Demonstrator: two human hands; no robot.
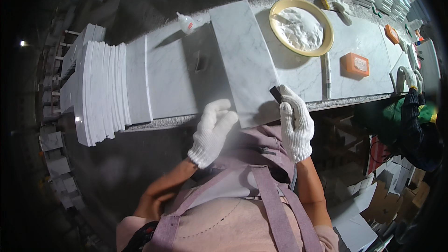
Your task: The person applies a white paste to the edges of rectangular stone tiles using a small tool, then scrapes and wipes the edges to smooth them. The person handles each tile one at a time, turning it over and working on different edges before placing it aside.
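A long grey-veined white marble-look slab (245, 60) lies at a slant, its near end by my body. My right hand (296, 126), in a white knitted glove, is at the slab's right edge. It grips a small black block (276, 94) between thumb and fingers; the block's lower part is hidden by the glove. My left hand (213, 133), gloved the same way, is beside the slab's near left corner. Its fingers are apart and loosely bent, with nothing seen in them. I cannot tell whether its fingertips touch the slab.
A yellow basin (275, 30) of white powdery material stands beyond the slab, near an orange block (357, 64). A white squeeze bottle (186, 23) is at the far left. Upright slabs (100, 88) line the left end. Another person's gloved hands (409, 78) are at the far right.
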